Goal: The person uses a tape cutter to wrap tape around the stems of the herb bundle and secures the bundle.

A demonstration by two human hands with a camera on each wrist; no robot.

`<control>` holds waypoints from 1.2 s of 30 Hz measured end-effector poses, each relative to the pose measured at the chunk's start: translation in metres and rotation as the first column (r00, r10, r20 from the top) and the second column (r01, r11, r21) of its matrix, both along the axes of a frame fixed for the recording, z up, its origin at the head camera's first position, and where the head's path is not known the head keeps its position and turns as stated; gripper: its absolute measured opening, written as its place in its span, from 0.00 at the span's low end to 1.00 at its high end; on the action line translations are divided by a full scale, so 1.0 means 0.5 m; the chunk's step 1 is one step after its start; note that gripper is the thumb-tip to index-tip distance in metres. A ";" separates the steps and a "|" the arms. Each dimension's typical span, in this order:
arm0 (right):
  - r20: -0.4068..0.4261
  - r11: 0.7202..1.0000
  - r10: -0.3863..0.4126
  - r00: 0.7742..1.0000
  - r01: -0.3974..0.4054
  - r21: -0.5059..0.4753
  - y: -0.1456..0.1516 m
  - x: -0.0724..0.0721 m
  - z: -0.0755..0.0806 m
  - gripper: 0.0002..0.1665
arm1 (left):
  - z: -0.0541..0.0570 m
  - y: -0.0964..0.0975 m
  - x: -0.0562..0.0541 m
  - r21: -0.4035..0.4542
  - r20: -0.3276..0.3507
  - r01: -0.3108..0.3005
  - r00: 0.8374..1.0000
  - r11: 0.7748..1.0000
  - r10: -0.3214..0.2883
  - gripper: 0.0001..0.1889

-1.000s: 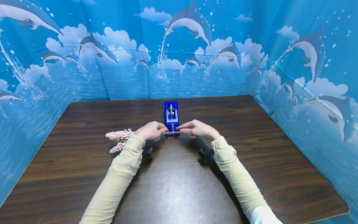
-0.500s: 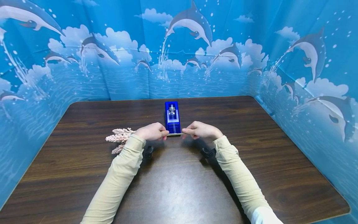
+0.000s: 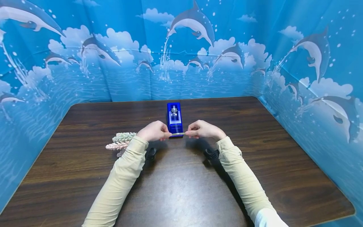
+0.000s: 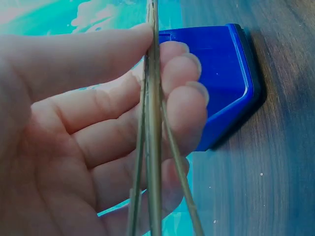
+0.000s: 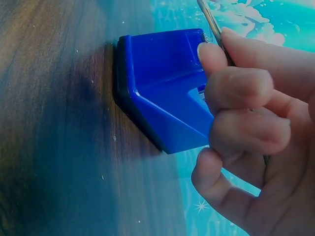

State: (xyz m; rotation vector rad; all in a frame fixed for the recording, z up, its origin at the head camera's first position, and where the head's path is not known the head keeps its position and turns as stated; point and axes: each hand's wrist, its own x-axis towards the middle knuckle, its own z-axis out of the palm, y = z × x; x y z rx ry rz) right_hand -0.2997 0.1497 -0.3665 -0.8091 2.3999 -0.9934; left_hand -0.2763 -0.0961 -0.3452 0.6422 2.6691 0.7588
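A bunch of flower stems (image 4: 154, 128) runs between both hands, level across the near end of a blue tape dispenser (image 3: 175, 117). The left hand (image 3: 155, 131) pinches the stems between thumb and fingers. The right hand (image 3: 204, 130) pinches the other end of the stems (image 5: 210, 20) between thumb and index finger, its other fingers loosely bent. Out to the left, the pale pink and greenish flower heads (image 3: 120, 142) show, partly hidden behind the left forearm. Between the hands a pale patch shows on the stems; whether it is tape, I cannot tell.
All this is on a dark wood table (image 3: 181, 183) with rounded corners. A blue curtain (image 3: 181, 78) printed with dolphins hangs behind and along the sides. Black wrist devices (image 3: 211, 154) hang below both forearms.
The right fingers have moved from over the dispenser's near end slightly to the right, onto the stems' end. The flower heads have turned, and a greenish one now lies uppermost.
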 end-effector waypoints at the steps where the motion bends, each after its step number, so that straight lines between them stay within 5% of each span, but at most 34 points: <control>1: -0.001 1.000 -0.002 1.000 0.002 -0.001 0.000 -0.001 0.000 0.18 | 0.000 0.000 0.000 0.006 -0.006 -0.004 1.000 1.000 0.004 0.15; 10: 0.049 0.998 -0.054 0.997 0.055 -0.019 -0.003 -0.002 0.000 0.22 | -0.001 0.004 0.002 0.034 -0.017 -0.063 0.998 0.997 0.063 0.12; 21: 0.072 0.998 -0.056 0.996 0.057 -0.021 0.007 -0.002 0.011 0.26 | -0.002 0.022 0.008 0.043 -0.117 -0.068 0.991 0.997 0.073 0.09; 36: 0.031 0.996 -0.058 0.998 0.060 -0.068 0.012 -0.002 0.010 0.21 | -0.011 0.024 0.002 0.122 -0.068 -0.042 0.996 0.992 0.051 0.10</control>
